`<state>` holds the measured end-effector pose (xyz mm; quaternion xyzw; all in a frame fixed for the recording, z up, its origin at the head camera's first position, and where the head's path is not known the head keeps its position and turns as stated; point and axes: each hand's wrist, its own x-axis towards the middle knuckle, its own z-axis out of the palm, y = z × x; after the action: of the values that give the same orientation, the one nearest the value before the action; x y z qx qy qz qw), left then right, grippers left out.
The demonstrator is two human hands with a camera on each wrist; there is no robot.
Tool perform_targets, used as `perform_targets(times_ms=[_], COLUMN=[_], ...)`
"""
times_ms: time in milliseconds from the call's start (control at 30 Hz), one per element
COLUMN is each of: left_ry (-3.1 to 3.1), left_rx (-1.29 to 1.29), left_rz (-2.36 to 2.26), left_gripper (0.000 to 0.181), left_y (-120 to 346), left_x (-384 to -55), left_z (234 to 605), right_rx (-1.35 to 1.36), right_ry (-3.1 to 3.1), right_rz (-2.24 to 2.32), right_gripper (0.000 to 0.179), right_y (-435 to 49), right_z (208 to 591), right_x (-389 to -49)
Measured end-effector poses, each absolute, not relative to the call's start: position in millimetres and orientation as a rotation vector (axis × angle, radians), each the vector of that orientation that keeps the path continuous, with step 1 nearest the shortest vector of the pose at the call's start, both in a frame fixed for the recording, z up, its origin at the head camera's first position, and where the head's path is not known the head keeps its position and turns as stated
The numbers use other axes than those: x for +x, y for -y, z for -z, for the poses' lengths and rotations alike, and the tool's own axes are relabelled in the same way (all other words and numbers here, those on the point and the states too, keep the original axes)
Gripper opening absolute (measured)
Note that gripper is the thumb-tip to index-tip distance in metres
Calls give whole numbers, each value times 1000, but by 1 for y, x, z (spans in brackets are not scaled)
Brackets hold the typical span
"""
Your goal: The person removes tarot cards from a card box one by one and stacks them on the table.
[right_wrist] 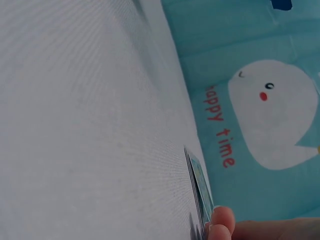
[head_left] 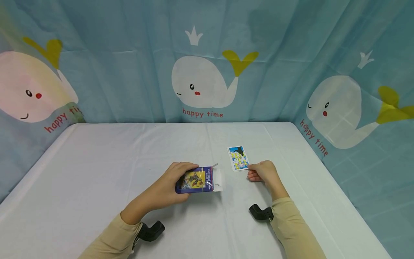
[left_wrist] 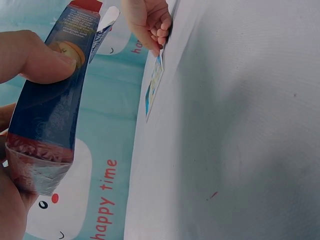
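Observation:
My left hand (head_left: pixel 169 183) grips a dark blue tarot card box (head_left: pixel 194 180) above the table, thumb along one side. The box's end flap hangs open toward the right. On the table farther right lies a picture card (head_left: pixel 238 158) with a white border, blue and yellow in colour. My right hand (head_left: pixel 265 172) pinches that card's near right corner between thumb and fingers. In the right wrist view, the card (right_wrist: pixel 201 187) shows more than one edge, so other cards seem to lie under it. What is inside the box cannot be seen.
A white cloth covers the table (head_left: pixel 97 172). Behind it and along both sides hangs a blue curtain (head_left: pixel 129 72) printed with whales. Black wrist mounts (head_left: pixel 151 231) stick out from both sleeves, low over the table.

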<state>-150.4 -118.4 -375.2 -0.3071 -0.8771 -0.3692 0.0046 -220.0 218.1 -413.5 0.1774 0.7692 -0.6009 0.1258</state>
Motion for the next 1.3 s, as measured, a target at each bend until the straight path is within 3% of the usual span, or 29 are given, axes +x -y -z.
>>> perform_targets(times_ms=[1300], left_ry=[2761], left_rx=[-975], left_rz=[1150], left_gripper=[75], left_y=[116], left_x=[-150], left_z=[379], right_rx=[506], right_ry=[-2337], right_rz=[1601], right_gripper=[14], right_y=[-215], right_z=[414], right_x=[-223])
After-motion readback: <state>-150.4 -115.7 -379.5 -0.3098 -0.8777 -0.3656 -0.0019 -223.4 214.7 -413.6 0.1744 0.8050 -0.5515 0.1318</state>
